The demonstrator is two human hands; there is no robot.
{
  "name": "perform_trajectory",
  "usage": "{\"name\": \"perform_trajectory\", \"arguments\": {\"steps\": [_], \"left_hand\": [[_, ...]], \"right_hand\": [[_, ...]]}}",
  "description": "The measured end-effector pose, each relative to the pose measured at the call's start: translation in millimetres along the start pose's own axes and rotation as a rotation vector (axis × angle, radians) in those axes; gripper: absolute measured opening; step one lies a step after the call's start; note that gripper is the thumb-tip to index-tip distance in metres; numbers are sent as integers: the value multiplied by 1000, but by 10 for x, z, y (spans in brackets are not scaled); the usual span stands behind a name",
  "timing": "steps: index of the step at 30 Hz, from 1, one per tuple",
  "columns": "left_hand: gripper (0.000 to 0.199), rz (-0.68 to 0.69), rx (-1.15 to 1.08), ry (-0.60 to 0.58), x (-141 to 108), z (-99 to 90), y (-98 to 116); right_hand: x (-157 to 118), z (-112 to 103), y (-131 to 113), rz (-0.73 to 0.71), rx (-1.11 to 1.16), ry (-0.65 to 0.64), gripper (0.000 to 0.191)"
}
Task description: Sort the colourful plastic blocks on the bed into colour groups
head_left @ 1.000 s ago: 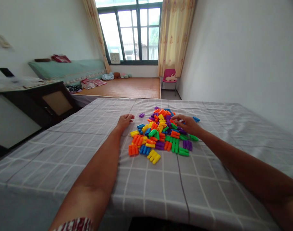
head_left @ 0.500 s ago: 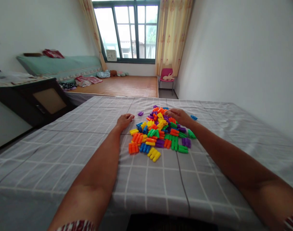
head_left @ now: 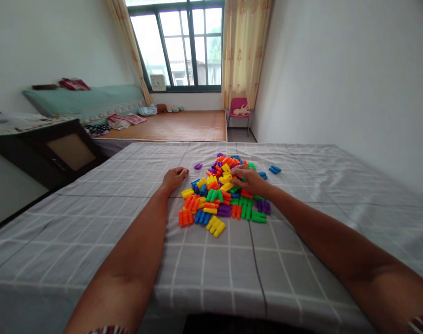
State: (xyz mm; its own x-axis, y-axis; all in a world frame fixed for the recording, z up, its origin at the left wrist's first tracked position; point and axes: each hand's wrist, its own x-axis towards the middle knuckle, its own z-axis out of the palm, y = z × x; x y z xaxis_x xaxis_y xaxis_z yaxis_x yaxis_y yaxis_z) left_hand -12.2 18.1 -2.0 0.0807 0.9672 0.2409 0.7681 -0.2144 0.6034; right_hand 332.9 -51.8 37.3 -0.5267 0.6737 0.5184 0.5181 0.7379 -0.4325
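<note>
A heap of plastic building blocks made of joined tubes, in orange, yellow, green, blue and purple, lies on the grey checked cloth (head_left: 204,260). My right hand (head_left: 249,180) reaches over the right part of the heap, thumb and fingers apart at a yellow block (head_left: 227,187). Whether the fingertips touch that block is hard to tell. Left of the heap, my left hand (head_left: 175,179) rests on the cloth with its fingers curled in. Its palm side is hidden. Close by lies a loose purple block (head_left: 198,166).
Two blue blocks, one of them (head_left: 275,170) apart on the cloth, lie right of the heap. Beyond the cloth stand a low wooden bed platform (head_left: 194,124) and a pink chair (head_left: 238,105). A dark cabinet (head_left: 67,150) is at the left, a white wall (head_left: 336,79) at the right.
My right hand has come nearer and down, from the heap's far right part to the yellow blocks. My left hand stays curled beside the heap. The view has shifted slightly.
</note>
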Motion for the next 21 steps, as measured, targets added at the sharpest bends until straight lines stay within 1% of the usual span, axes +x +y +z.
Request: {"name": "perform_trajectory", "arguments": {"steps": [2,3,6,8,10,12,15,18,20,21], "left_hand": [[48,4,-9,2,2,-2,-6],[48,5,-14,0,4,-2,-10],[48,11,-11,1,14,-3,-20],[48,18,-2,5,18,-2,-26],[47,20,1,12,17,2,-31],[47,17,-3,18,14,6,-36],[48,19,-8,19,9,7,-38],[48,22,-5,11,6,2,-32],[49,20,-8,11,6,-2,-28],[49,18,-11,11,6,-3,-27]], "right_hand": [[10,-67,21,154,132,86,24],[12,-110,38,235,239,104,26],[6,-217,84,441,581,90,31],[-1,-249,93,526,728,64,35],[-6,-250,82,557,807,54,38],[-6,-236,65,536,838,59,39],[-7,-222,52,521,818,92,40],[-19,-249,53,577,787,115,42],[-29,-300,54,562,735,74,42],[-33,-335,58,533,689,21,41]]}}
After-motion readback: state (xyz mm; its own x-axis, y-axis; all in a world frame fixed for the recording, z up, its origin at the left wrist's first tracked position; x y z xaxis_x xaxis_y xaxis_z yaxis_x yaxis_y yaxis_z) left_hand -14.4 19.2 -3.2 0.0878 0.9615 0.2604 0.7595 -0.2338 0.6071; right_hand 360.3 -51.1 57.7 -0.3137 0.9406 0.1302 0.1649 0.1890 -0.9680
